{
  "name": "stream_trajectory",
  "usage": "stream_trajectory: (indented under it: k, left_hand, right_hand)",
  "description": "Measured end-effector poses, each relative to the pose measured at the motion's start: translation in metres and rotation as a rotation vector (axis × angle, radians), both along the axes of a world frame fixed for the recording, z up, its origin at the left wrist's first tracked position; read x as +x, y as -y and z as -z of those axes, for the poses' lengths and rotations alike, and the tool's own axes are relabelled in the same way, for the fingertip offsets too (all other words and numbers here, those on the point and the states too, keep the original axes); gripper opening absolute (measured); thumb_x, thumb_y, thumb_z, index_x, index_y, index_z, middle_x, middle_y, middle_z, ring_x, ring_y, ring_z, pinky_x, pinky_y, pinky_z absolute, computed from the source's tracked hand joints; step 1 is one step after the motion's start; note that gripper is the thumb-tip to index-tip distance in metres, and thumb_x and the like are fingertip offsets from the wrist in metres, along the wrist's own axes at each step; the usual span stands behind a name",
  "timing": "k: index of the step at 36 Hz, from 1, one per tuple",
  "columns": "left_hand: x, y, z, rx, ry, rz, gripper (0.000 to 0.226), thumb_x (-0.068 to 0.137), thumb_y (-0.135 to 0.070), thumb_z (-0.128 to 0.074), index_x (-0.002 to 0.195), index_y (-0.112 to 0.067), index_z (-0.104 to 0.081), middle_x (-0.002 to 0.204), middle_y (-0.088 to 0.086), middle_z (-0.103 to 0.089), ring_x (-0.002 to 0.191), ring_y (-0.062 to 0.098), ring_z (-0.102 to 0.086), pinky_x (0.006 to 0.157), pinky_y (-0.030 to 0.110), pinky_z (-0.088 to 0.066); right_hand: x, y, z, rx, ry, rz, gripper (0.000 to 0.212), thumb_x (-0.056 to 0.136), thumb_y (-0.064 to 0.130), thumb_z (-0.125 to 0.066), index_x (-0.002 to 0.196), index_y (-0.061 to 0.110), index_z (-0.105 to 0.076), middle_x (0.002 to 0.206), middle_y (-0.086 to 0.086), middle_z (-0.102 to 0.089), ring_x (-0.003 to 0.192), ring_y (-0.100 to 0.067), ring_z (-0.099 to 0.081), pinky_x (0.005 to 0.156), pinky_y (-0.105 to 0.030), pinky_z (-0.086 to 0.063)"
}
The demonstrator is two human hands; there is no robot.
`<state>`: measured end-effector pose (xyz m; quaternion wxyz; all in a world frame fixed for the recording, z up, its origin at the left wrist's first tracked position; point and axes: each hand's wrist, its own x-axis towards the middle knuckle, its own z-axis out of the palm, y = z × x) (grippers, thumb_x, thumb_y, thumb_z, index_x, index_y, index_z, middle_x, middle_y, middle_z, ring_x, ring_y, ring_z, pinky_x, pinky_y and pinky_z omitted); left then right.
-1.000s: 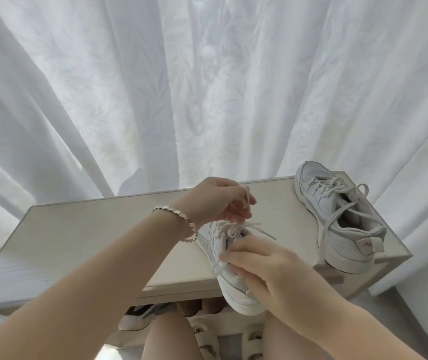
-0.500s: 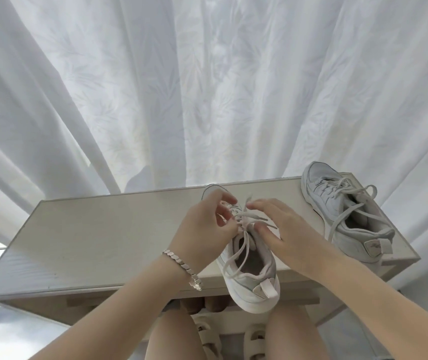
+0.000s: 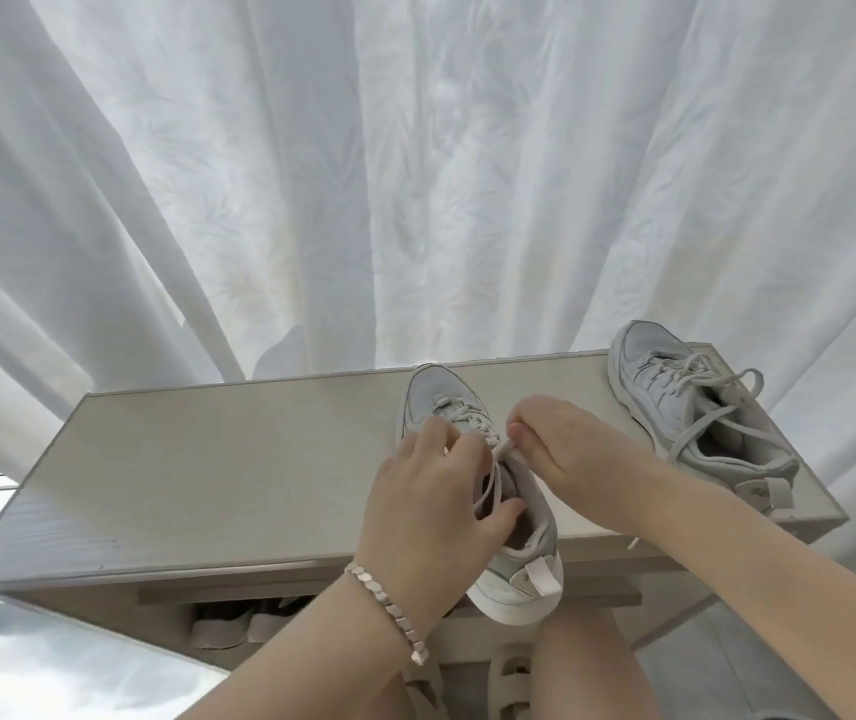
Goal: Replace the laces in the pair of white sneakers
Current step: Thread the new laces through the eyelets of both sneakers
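Observation:
A white sneaker point(image 3: 433, 394) lies on the pale cabinet top point(image 3: 208, 470), toe pointing away, heel overhanging the front edge. My left hand point(image 3: 431, 506), with a bracelet on the wrist, curls over the shoe's opening and its thumb presses the collar. My right hand point(image 3: 566, 449) pinches the white lace point(image 3: 491, 472) just above the tongue. The second white sneaker point(image 3: 675, 402) sits at the cabinet's right end, laced, with loose loops spilling over its side.
White curtains point(image 3: 415, 174) hang close behind the cabinet. A shelf under the top holds other shoes point(image 3: 239, 623). My knees and sandalled feet point(image 3: 514, 683) are below the front edge. The left half of the cabinet top holds nothing.
The sneaker has been pushed farther onto the cabinet and turned toe-away. Both hands have come together over its tongue, and the right hand now pinches the lace.

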<state>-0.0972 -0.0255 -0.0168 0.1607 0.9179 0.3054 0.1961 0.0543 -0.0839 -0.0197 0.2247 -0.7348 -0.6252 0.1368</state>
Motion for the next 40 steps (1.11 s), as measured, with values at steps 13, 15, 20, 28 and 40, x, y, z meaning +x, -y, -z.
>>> stream_trajectory:
  k: [13,15,20,28,40]
  left_hand:
    - [0.002,-0.041,-0.021,-0.427,-0.006,0.061,0.009,0.086,-0.023,-0.066,0.078,-0.019,-0.065,0.072,-0.011,-0.063,0.067,0.003,-0.060,0.065,0.012,-0.046]
    - [0.003,-0.049,-0.023,-0.568,0.036,0.057,0.011,0.085,-0.014,-0.066,0.075,-0.016,-0.065,0.059,-0.011,-0.061,0.053,-0.001,-0.058,0.055,0.015,-0.050]
    - [0.004,-0.065,-0.010,-0.726,0.148,-0.041,0.019,0.082,-0.010,-0.069,0.065,-0.019,-0.067,0.043,-0.011,-0.054,0.045,0.001,-0.049,0.047,0.014,-0.040]
    - [0.003,-0.060,0.006,-0.495,0.228,-0.254,0.023,0.082,-0.004,-0.058,0.091,-0.026,-0.058,0.088,-0.008,-0.056,0.085,0.008,-0.053,0.070,0.013,-0.040]
    - [0.006,-0.045,0.002,-0.328,0.212,0.118,0.004,0.075,-0.030,-0.076,0.079,-0.028,-0.076,0.083,-0.019,-0.065,0.087,-0.003,-0.058,0.080,0.019,-0.046]
  right_hand:
    - [-0.004,-0.003,0.015,0.174,-0.744,0.268,0.019,0.094,0.020,-0.052,0.078,0.011,-0.053,0.043,0.010,-0.047,0.042,-0.004,-0.041,0.052,-0.017,-0.037]
    - [-0.006,-0.004,0.015,0.181,-0.808,0.268,0.022,0.095,0.019,-0.051,0.078,0.007,-0.056,0.040,0.011,-0.042,0.040,-0.004,-0.037,0.046,-0.013,-0.033]
    - [-0.011,0.001,0.015,0.099,-1.059,0.277,0.025,0.095,0.016,-0.050,0.072,0.005,-0.050,0.044,0.005,-0.033,0.041,-0.009,-0.030,0.043,-0.015,-0.029]
    - [-0.018,0.003,0.020,0.031,-1.147,0.365,0.031,0.095,0.023,-0.052,0.067,0.010,-0.049,0.045,0.005,-0.039,0.038,-0.008,-0.034,0.043,-0.016,-0.030]
    - [-0.020,0.001,0.018,0.114,-1.102,0.422,0.029,0.094,0.021,-0.053,0.067,0.013,-0.062,0.048,0.009,-0.052,0.047,-0.003,-0.048,0.057,-0.018,-0.040]
